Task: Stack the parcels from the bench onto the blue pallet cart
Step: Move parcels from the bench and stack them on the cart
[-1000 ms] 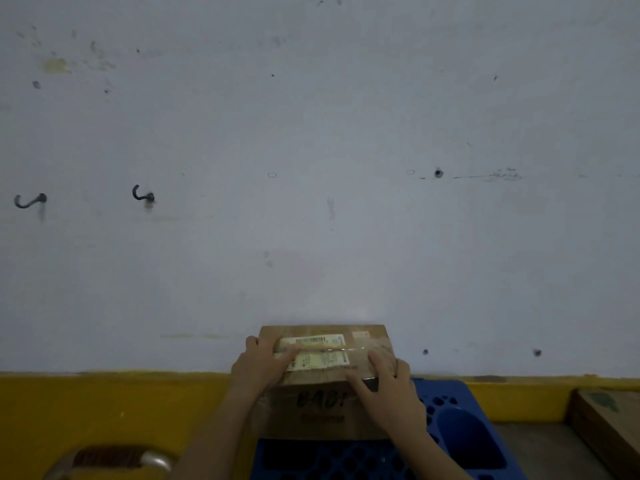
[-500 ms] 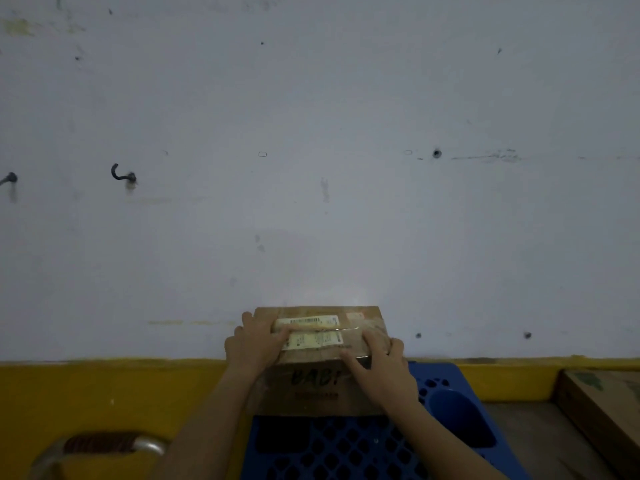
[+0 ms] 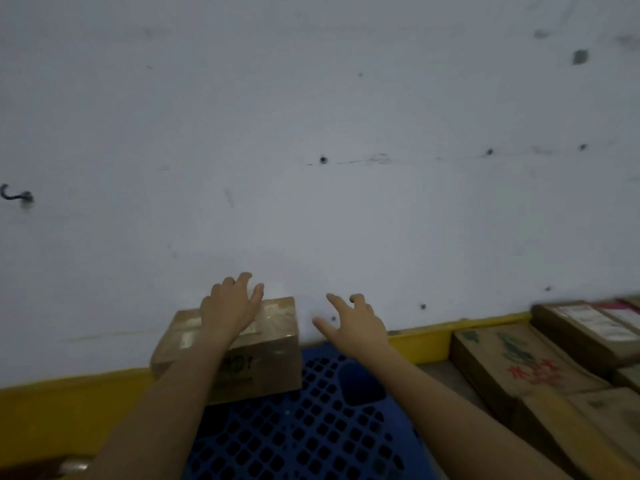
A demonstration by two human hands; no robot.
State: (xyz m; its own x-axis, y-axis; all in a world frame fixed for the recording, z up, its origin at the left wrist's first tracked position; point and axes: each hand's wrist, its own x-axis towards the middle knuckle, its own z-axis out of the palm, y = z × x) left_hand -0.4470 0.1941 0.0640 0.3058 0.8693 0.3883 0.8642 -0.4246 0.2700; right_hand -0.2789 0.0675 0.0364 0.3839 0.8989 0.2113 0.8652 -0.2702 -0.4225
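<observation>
A taped brown cardboard parcel (image 3: 266, 355) with a white label sits on the far end of the blue perforated pallet cart (image 3: 311, 431), close to the wall. My left hand (image 3: 230, 306) hovers over or lightly touches the parcel's top, fingers spread and relaxed. To the right of the parcel, my right hand (image 3: 353, 323) is in the air with fingers spread, holding nothing. Several more brown parcels (image 3: 519, 362) lie on the bench at the right edge.
A white wall (image 3: 311, 168) with a yellow base strip (image 3: 422, 341) stands right behind the cart. A metal hook (image 3: 15, 195) sticks out of the wall at the far left. A rounded handle (image 3: 69, 465) shows at the bottom left corner.
Both hands have let go of the parcel, which now rests on the cart. My right hand has moved off to the right. The view has swung right, showing the bench parcels.
</observation>
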